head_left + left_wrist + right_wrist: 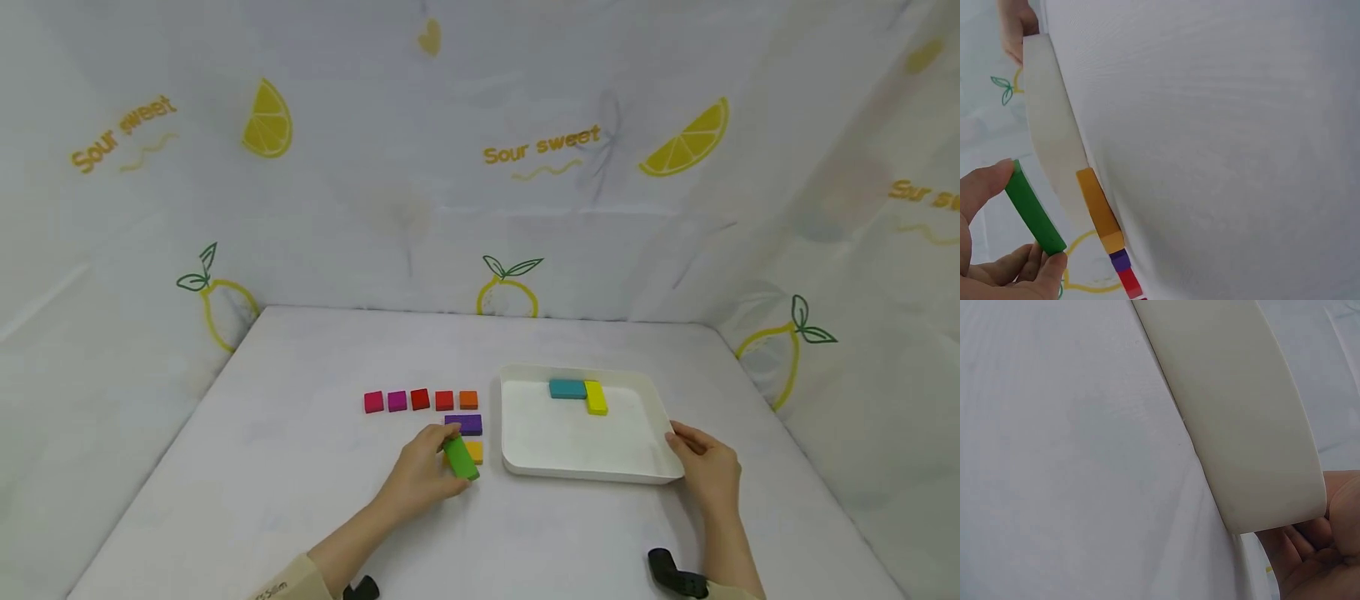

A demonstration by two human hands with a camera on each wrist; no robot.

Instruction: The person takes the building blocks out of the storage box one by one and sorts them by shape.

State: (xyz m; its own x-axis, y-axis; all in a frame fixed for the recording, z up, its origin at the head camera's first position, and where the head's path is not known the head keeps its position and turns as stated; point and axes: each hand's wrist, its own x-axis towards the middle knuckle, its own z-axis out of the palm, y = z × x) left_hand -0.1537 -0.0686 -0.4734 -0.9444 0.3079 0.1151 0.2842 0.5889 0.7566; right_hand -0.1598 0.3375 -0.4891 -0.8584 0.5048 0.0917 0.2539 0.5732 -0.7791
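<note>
A green rectangular block [461, 460] is pinched at its two ends by the thumb and fingers of my left hand [416, 475]. In the left wrist view the green block [1035, 209] is up off the table, its long side tilted. Partly behind it in the head view lies an amber block [475, 452], with a purple block [467, 424] just beyond. My right hand [705, 467] holds the right rim of a white tray [555, 450], thumb on the rim and fingers at the outer wall. Inside the tray, a teal block [567, 389] and a yellow block [596, 398] lie against each other near the back wall.
Left of the tray runs a row of several small blocks, from a pink one [373, 402] to an orange one [468, 400]. White cloth covers the table [300, 375]. A lemon-printed curtain [375, 167] hangs behind and at both sides.
</note>
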